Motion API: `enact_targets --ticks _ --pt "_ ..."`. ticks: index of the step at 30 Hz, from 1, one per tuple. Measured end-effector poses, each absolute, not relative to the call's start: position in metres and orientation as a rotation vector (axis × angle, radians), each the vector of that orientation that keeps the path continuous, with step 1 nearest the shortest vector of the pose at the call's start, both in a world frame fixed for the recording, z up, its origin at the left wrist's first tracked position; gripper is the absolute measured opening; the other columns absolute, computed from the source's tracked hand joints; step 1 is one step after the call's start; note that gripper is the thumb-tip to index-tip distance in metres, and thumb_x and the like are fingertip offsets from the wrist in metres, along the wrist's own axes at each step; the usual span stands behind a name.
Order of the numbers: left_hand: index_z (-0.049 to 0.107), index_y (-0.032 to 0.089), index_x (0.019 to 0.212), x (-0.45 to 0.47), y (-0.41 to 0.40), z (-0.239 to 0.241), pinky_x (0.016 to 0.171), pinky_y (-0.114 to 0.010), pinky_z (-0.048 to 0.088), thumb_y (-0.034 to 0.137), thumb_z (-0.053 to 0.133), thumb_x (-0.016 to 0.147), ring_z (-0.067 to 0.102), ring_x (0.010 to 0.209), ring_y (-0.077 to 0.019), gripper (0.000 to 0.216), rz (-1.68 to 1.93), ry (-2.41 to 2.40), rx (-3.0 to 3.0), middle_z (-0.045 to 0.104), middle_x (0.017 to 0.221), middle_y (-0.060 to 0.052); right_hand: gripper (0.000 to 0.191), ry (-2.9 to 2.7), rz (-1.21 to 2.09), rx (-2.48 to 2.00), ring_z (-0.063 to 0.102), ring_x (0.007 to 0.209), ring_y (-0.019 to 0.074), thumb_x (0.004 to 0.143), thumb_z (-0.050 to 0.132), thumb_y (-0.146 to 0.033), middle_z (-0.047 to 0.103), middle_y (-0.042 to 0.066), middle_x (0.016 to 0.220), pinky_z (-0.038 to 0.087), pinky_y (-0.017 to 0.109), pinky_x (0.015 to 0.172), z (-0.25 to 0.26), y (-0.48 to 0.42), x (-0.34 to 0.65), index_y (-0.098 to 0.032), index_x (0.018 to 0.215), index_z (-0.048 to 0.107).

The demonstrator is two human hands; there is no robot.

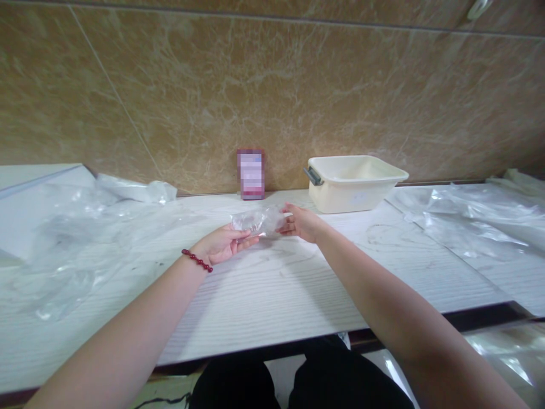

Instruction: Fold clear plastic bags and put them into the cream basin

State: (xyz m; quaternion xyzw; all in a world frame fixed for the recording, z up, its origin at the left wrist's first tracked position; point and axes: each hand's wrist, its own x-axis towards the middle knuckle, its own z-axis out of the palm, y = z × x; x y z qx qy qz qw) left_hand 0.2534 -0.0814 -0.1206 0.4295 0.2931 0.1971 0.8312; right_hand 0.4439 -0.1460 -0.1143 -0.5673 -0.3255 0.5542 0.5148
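Note:
A crinkled clear plastic bag is stretched between my two hands, just above the white wood-grain table. My left hand, with a red bead bracelet at its wrist, pinches the bag's left end between thumb and fingers. At the other end, my right hand has its fingers closed on the bag's right edge. Whether anything lies inside the bag I cannot tell.
A cream plastic bin with a grey handle stands at the back, right of my hands. Near the wall is a blurred-out phone-like panel. Clear plastic bags lie on the left and more plastic bags on the right.

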Motion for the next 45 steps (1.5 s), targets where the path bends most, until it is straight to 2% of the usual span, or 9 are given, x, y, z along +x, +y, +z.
enact_targets --ticks 3,8,14,20,26,31,36,40,45 --pt "0.054 0.008 0.093 0.254 -0.082 -0.120 0.076 -0.021 0.049 -0.001 0.044 0.073 0.059 0.082 -0.0143 0.025 0.409 0.628 0.926 0.061 0.093 -0.010 0.027 -0.810 1.340 -1.367 0.057 0.051 0.0114 0.078 0.041 -0.041 0.053 -0.001 0.056 0.046 0.029 0.058 -0.114 -0.147 0.442 -0.017 0.092 0.039" --pt "0.052 0.009 0.093 0.254 -0.081 -0.121 0.075 -0.021 0.048 -0.002 0.045 0.072 0.059 0.083 -0.0146 0.025 0.387 0.668 0.960 0.061 0.093 -0.011 0.026 -0.923 1.191 -1.519 0.046 0.039 0.0051 0.073 0.054 -0.018 0.047 -0.006 0.045 0.042 0.019 0.048 -0.119 -0.147 0.441 -0.015 0.096 0.040" --pt "0.042 0.013 0.106 0.255 -0.087 -0.124 0.066 -0.025 0.050 0.001 0.056 0.064 0.060 0.073 -0.0141 0.046 0.389 0.853 1.161 0.059 0.086 -0.008 0.042 -1.109 1.095 -1.847 0.039 0.031 0.0050 0.070 0.058 -0.023 0.043 -0.008 0.036 0.033 0.015 0.035 -0.121 -0.150 0.446 -0.013 0.106 0.041" --pt "0.023 0.015 0.124 0.251 -0.081 -0.128 0.059 -0.028 0.048 0.021 0.055 0.070 0.056 0.059 -0.0119 0.064 0.498 1.092 1.601 0.058 0.076 -0.005 0.039 -1.236 1.103 -1.963 0.039 0.030 0.0048 0.071 0.057 -0.024 0.045 -0.007 0.036 0.031 0.014 0.033 -0.116 -0.154 0.446 -0.011 0.105 0.044" --pt "0.046 0.013 0.112 0.258 -0.083 -0.137 0.091 -0.037 0.030 0.034 0.042 0.075 0.045 0.103 -0.0228 0.042 0.657 1.032 2.671 0.050 0.110 -0.013 0.042 -1.224 1.094 -1.992 0.041 0.031 0.0050 0.070 0.057 -0.022 0.053 -0.005 0.042 0.034 0.016 0.034 -0.117 -0.154 0.442 -0.013 0.108 0.041" --pt "0.033 0.013 0.123 0.268 -0.095 -0.150 0.098 -0.041 0.014 0.036 0.028 0.081 0.022 0.121 -0.0229 0.048 0.257 0.829 2.863 0.032 0.130 -0.009 0.042 -1.330 0.963 -2.075 0.041 0.031 0.0077 0.067 0.058 -0.022 0.054 -0.003 0.043 0.036 0.020 0.036 -0.121 -0.153 0.441 -0.015 0.105 0.045" --pt "0.025 0.013 0.127 0.269 -0.097 -0.155 0.099 -0.043 0.008 0.041 0.021 0.082 0.015 0.123 -0.0227 0.054 0.103 0.868 2.895 0.022 0.134 -0.008 0.036 -1.556 0.609 -2.262 0.057 0.059 0.0170 0.066 0.058 -0.023 0.062 0.007 0.065 0.043 0.027 0.057 -0.119 -0.154 0.449 -0.015 0.100 0.050" --pt "0.027 0.012 0.127 0.267 -0.099 -0.154 0.097 -0.045 0.010 0.039 0.019 0.083 0.017 0.123 -0.0244 0.052 0.133 0.839 2.953 0.023 0.134 -0.009 0.028 -1.628 0.099 -2.085 0.052 0.091 0.0207 0.077 0.042 -0.024 0.058 0.013 0.096 0.037 0.030 0.078 -0.113 -0.158 0.431 -0.014 0.103 0.049" --pt "0.036 0.009 0.122 0.265 -0.101 -0.153 0.097 -0.045 0.010 0.029 0.025 0.082 0.018 0.122 -0.0254 0.046 0.115 0.807 3.044 0.031 0.130 -0.014 0.038 -1.893 0.301 -1.810 0.052 0.093 0.0180 0.085 0.024 -0.025 0.056 0.012 0.104 0.037 0.029 0.079 -0.126 -0.155 0.383 -0.014 0.119 0.036"
